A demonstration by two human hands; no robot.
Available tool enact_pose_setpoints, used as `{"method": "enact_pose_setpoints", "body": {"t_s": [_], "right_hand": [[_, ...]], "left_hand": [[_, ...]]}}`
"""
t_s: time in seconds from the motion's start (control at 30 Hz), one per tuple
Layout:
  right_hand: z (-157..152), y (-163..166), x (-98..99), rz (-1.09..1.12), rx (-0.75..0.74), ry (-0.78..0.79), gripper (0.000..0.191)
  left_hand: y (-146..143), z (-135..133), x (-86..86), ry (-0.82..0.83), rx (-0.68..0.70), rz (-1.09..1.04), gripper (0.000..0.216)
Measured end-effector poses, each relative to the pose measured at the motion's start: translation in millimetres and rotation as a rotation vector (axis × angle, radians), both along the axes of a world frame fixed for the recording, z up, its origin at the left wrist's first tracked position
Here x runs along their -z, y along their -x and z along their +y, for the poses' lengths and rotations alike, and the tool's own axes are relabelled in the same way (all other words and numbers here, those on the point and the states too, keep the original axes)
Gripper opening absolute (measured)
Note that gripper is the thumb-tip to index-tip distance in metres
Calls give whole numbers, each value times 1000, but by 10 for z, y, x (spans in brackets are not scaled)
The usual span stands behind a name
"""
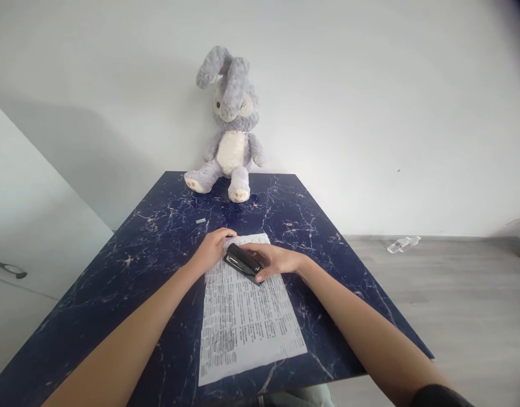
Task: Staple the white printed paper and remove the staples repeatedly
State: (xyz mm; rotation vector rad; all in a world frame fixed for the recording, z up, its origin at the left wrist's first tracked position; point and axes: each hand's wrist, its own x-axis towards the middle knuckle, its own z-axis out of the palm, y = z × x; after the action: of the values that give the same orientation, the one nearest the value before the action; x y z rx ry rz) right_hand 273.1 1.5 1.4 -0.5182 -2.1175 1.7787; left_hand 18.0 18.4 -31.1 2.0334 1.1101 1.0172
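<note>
A printed sheet of paper [260,333] lies lengthwise on the dark blue marbled table; whether there is more than one sheet I cannot tell. My right hand [272,260] is wrapped around a black stapler [244,261], thumb on the near side and fingers along the far side. The stapler rests over the upper part of the paper, its front end pointing to the upper left. At the paper's upper left corner, my left hand [213,249] grips the edge with curled fingers, close to the stapler's front. Some of its fingertips are hidden.
A grey plush rabbit [232,147] sits at the table's far end against the white wall. A small pale strip-shaped piece [200,221] lies beyond my left hand. On the floor to the right is a clear plastic bottle [404,244]. A white cabinet with a dark handle [8,268] stands left.
</note>
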Motion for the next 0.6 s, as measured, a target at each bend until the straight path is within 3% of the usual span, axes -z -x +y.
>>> {"method": "enact_pose_setpoints", "body": {"t_s": [0.13, 0.3, 0.5, 0.6], "right_hand": [[37, -11, 15, 21, -39, 79, 90], [27, 4, -3, 11, -51, 82, 90], [-2, -24, -44, -62, -30, 81, 86], [-40, -8, -46, -87, 5, 0, 80]], "left_hand": [[31, 64, 18, 180, -76, -348, 38], [60, 73, -43, 401, -146, -740, 68], [38, 49, -96, 435, -150, -719, 81], [23, 47, -91, 421, -151, -704, 81]]}}
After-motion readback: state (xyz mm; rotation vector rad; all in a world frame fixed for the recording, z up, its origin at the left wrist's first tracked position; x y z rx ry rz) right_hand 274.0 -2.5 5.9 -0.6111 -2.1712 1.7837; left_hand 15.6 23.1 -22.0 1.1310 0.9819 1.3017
